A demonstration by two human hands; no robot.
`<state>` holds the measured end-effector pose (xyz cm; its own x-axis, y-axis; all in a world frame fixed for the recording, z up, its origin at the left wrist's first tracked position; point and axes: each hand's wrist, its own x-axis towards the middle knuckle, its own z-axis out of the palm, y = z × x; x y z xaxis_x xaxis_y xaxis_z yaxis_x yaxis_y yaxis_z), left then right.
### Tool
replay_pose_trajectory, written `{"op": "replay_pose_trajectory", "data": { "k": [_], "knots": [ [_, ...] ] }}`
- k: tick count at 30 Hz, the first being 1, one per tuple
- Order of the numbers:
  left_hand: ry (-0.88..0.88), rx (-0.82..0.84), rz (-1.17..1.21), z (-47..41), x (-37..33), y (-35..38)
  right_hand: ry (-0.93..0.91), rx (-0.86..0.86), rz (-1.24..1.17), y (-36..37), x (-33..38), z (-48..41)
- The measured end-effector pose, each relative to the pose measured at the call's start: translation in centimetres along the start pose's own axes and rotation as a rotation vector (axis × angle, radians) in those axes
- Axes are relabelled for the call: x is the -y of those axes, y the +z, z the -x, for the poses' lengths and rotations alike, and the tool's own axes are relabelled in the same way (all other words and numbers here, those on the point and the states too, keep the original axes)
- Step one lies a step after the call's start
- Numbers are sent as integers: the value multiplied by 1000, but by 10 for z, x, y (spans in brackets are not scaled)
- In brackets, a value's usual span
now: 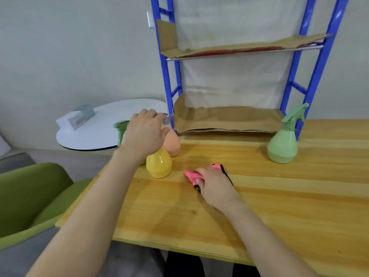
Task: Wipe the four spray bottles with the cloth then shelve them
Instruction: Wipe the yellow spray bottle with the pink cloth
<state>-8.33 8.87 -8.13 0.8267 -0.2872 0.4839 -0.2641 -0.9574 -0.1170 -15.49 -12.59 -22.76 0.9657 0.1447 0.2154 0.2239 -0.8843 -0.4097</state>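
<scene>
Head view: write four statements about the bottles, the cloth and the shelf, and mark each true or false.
1. The pink cloth lies on the wooden table under the right hand. True.
2. One bottle already stands on the shelf. False: no bottle is on it; the ones in view stand on the table.
3. The green bottle stands upright by the shelf's right post. True.
4. The left hand grips the yellow bottle by its base. False: its fingers curl over the top of the orange bottle, just behind the yellow one.
</scene>
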Motion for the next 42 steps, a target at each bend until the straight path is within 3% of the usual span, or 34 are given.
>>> {"op": "replay_pose_trajectory", "data": {
  "k": [3,5,8,13,15,19,24,26,29,30,34,35,38,39,42],
  "knots": [
    [-65,170,-101,7,20,1,71,-42,-36,3,-2,0],
    [-83,235,-13,8,21,-1,109,-32,-85,3,-4,-1],
    [-77,205,202,14,19,-5,216,-62,-241,-7,-6,-1],
    [31,157,579,38,-20,0,398,-443,-571,-59,-22,24],
    [79,132,704,49,-42,10,344,-493,-559,-77,-31,38],
    [100,26,908,71,-76,34,158,-346,-345,-78,-33,52],
    [123,-112,1012,80,-103,52,-98,-412,-94,-53,-15,48],
    [79,-134,1042,85,-107,60,-32,-428,-126,-59,-38,49],
    [24,-146,1045,88,-108,70,334,-465,-282,-73,-64,48],
    [23,-147,1045,87,-109,71,311,-476,-234,-73,-57,47],
    [55,-156,1058,84,-110,69,-119,-435,-78,-57,-31,45],
    [57,-151,1055,84,-109,70,-84,-426,-127,-60,-39,43],
    [60,-145,1040,86,-108,71,288,-496,-304,-71,-60,37],
    [63,-150,1037,86,-109,71,263,-520,-254,-72,-55,37],
    [74,-155,1035,86,-108,70,-99,-472,-100,-60,-26,37]
  ]
}}
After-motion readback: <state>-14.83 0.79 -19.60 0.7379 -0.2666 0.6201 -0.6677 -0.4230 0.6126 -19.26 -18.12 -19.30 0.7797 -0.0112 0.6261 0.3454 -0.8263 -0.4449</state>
